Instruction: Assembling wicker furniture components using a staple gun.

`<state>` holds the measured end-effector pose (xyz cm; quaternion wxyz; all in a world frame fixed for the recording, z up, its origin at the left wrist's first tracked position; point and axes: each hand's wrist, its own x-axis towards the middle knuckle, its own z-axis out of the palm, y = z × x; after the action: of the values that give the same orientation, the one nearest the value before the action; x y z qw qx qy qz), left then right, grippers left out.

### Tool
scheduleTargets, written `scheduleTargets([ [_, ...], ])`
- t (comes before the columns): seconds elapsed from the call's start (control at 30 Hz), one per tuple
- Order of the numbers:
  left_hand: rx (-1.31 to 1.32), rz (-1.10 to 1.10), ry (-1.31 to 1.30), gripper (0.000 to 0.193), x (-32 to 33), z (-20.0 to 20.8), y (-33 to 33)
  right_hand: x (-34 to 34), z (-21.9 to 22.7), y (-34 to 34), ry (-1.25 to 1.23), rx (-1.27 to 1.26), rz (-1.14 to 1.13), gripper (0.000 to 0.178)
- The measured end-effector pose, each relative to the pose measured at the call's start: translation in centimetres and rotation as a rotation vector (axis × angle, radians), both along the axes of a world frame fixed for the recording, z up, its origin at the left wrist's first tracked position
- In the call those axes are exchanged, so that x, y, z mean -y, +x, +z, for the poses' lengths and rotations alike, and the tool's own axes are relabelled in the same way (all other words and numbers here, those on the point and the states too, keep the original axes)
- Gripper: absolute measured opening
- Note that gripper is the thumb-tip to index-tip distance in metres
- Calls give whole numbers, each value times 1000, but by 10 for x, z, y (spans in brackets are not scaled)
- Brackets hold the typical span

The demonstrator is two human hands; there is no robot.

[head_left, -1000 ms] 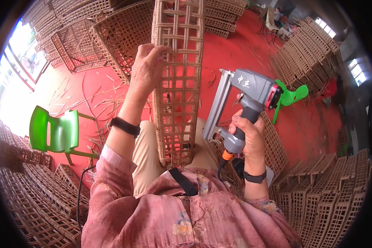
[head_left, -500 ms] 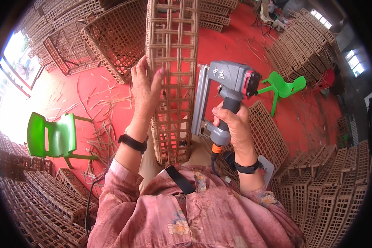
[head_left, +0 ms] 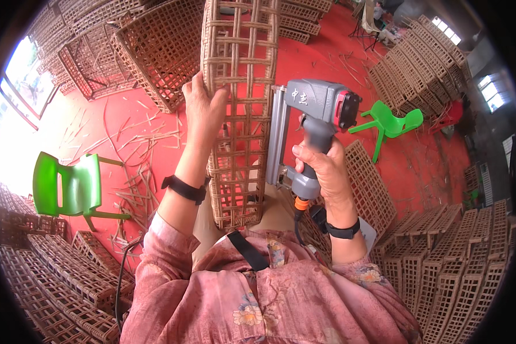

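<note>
A long, narrow woven wicker basket in brown stands upright before me, its open lattice side facing up, its near end between my legs. At its left edge is my left hand, the fingers curled over the rim and the thumb lying along the lattice. My right hand is wrapped round the black grip of a grey nail gun. The gun's long magazine runs close along the basket's right edge; whether its nose touches the wicker I cannot tell. An orange fitting joins a dark cord to the grip's base.
Green chairs stand left and right. Stacked wicker baskets rise at the far right and lower right; more lie at lower left. Loose wicker strips litter the red floor.
My left hand has slid slightly away from me along the rim, its thumb now lower against the wicker. The nail gun has shifted a little left and up. The basket has tilted slightly.
</note>
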<state>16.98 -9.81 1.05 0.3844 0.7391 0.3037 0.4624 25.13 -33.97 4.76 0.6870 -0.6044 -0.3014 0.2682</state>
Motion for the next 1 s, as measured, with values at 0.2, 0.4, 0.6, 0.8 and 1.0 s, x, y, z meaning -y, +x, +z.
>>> scheduleTargets([
  [0.2,-18,44,-26,50,-9,-8,8,-7,10,-2,-53,17,-19,26],
  [0.4,0,39,9,47,-11,-8,10,-21,16,-8,-7,21,-38,31],
  [0.6,3,70,25,36,-14,-2,8,-32,18,-9,25,-11,-56,27],
  [0.8,-9,84,-10,34,-25,-6,9,-44,19,-6,6,19,-36,31],
  [1.0,14,86,23,32,-16,-5,8,-43,23,-12,-36,58,-68,38],
])
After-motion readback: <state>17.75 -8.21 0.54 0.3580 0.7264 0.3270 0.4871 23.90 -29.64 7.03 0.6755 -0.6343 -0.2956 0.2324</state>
